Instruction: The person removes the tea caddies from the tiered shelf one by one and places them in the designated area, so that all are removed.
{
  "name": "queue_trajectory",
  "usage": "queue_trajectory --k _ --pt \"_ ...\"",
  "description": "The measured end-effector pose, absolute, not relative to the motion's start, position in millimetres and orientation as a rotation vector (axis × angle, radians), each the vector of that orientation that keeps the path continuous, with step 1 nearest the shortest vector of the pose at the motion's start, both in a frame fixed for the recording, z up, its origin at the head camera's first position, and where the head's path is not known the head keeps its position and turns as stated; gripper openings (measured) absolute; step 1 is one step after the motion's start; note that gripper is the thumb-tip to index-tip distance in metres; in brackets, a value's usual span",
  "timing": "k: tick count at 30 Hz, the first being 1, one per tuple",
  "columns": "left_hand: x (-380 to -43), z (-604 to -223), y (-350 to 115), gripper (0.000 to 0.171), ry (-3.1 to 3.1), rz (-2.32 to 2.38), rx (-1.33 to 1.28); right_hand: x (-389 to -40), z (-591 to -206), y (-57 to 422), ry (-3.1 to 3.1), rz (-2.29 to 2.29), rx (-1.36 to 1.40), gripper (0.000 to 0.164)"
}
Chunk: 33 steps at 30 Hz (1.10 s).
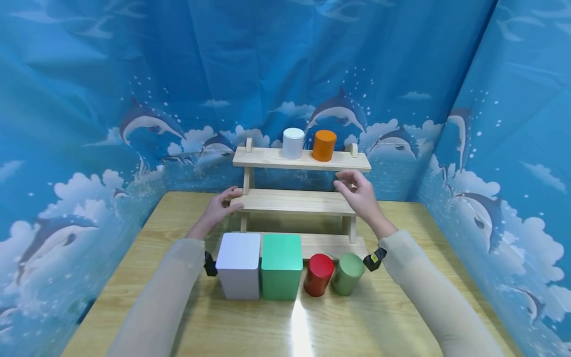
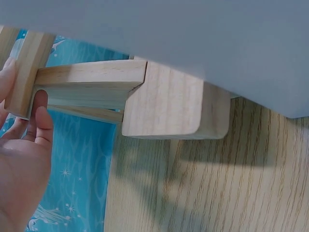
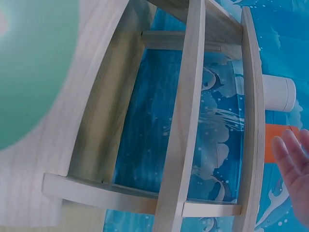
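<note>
A three-tier wooden display stand stands near the back of the table. My left hand grips the left end of its middle board; in the left wrist view the fingers wrap that board's edge. My right hand hovers by the stand's right side, just below the top board, fingers loosely bent and holding nothing. On the top board sit a white cylinder and an orange cylinder. In the right wrist view, the right fingertips overlap the orange cylinder's edge.
Lined up before the stand are a pale grey block, a green block, a red cylinder and a dull green cylinder. They hide part of the lowest board. A blue dolphin-print curtain hangs behind and beside the wooden table.
</note>
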<state>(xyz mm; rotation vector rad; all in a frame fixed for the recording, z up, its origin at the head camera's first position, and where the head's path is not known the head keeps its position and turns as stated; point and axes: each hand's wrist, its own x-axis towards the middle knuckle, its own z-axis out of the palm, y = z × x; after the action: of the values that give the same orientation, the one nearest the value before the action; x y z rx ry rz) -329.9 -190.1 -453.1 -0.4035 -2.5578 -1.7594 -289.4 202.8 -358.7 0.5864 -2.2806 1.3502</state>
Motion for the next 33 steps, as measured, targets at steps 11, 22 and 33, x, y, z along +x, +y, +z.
queue_trajectory --k 11,22,33 --pt "-331.9 -453.6 -190.5 0.053 -2.558 -1.766 -0.394 -313.4 -346.2 200.4 -2.261 1.407 0.486 0.034" --pt "-332.7 -455.1 -191.1 0.057 -2.556 -1.81 -0.373 -332.2 -333.8 190.0 -2.292 1.406 0.277 0.04" --pt "-331.7 -455.0 -190.3 0.053 -2.546 -1.804 -0.371 -350.9 -323.8 186.0 -2.32 1.389 0.251 0.048"
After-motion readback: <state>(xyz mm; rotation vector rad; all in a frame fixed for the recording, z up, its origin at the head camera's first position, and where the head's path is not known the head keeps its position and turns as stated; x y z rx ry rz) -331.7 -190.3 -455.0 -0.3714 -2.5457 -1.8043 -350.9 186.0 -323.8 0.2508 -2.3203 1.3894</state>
